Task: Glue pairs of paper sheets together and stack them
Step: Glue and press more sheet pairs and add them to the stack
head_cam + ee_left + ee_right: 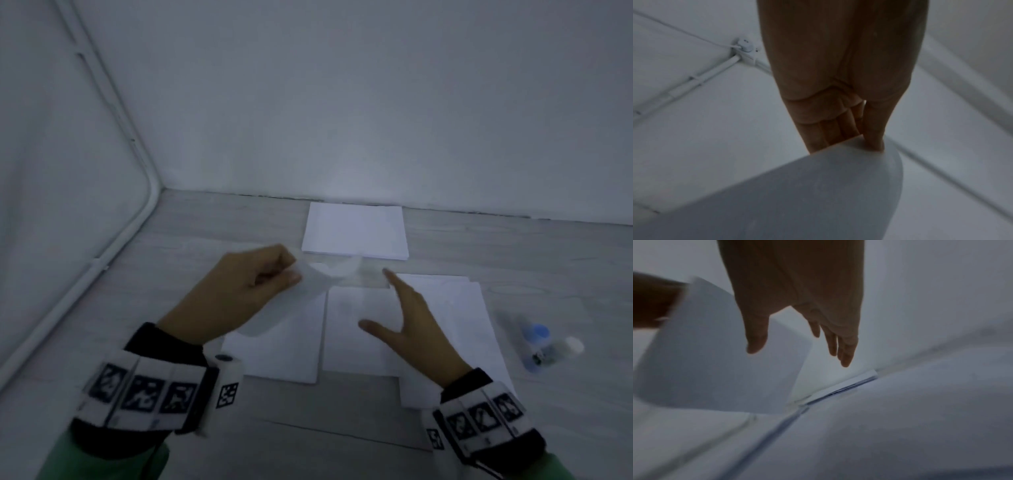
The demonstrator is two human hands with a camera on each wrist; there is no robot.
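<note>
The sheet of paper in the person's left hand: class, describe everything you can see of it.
The sheet is plain white paper, thin and blank on the sides shown. The left hand pinches its far corner, thumb on one face and fingers behind, lifting it so it curls and droops down to the sheets lying on the floor. The open right hand hovers beside it, not holding it.

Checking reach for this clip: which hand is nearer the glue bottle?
Right. The right hand hovers open over the sheets just left of the glue bottle; the left hand pinches a lifted sheet farther left.
</note>
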